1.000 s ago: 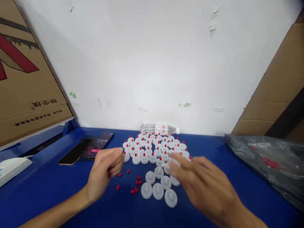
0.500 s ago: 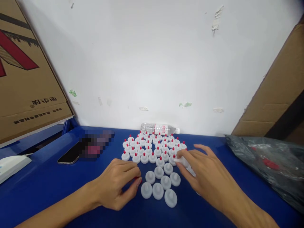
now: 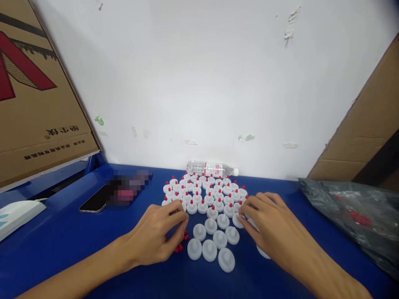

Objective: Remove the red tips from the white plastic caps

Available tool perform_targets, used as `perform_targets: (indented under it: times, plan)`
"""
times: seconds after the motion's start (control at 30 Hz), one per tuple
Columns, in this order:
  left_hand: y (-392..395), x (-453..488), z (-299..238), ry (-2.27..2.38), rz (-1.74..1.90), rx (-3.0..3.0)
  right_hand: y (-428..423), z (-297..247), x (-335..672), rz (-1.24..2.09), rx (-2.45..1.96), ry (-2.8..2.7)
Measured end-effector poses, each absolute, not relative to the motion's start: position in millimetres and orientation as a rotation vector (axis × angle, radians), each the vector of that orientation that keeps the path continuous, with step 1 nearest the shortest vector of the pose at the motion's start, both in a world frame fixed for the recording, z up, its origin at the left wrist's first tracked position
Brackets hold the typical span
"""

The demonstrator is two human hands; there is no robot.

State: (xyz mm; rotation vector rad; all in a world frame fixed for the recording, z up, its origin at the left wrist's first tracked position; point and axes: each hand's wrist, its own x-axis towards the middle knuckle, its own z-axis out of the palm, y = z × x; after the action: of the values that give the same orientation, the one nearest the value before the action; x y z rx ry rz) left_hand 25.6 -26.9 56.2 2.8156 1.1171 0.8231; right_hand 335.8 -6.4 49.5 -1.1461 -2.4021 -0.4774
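Note:
Rows of round white nozzle caps with red tips [image 3: 191, 207] stand on the blue table. In front of them are several white nozzle caps without red tips [image 3: 209, 250]. My right hand [image 3: 264, 218] has thumb and fingers closed at a white nozzle cap [image 3: 237, 221], which sits at the right of the group; more caps are partly hidden under this hand. My left hand [image 3: 168, 232] is left of the bare caps, its thumb and fingertips pinched together. What it holds, if anything, is hidden. Small red tips [image 3: 179, 248] lie on the table just below its fingers.
A clear plastic bottle [image 3: 212, 169] lies behind the caps against the white wall. A phone [image 3: 98, 199] and a white device [image 3: 21, 216] are at the left. A dark plastic bag [image 3: 349, 220] with red pieces lies at the right. Cardboard [image 3: 40, 104] leans at the left.
The white cap that was tilted in my right hand now sits down among the others. My left hand has lifted slightly from the small red tips, uncovering them. The view has shifted a little.

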Motion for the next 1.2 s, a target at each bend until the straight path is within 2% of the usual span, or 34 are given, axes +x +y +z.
perform_targets:
  times: [0.33, 0.5, 1.2]
  plan:
    - [-22.2, 24.0, 49.7, 1.201, 0.668, 2.697, -7.8, 59.9, 348.1, -0.627, -1.280, -2.424]
    - [-21.0, 24.2, 48.8, 1.231, 0.580, 2.710, -9.1, 55.3, 348.3, -0.578, -1.382, -2.480]
    - [-22.4, 27.3, 53.6, 1.170, 0.356, 2.763, -11.8, 40.5, 349.3, -0.658, -1.360, -2.490]
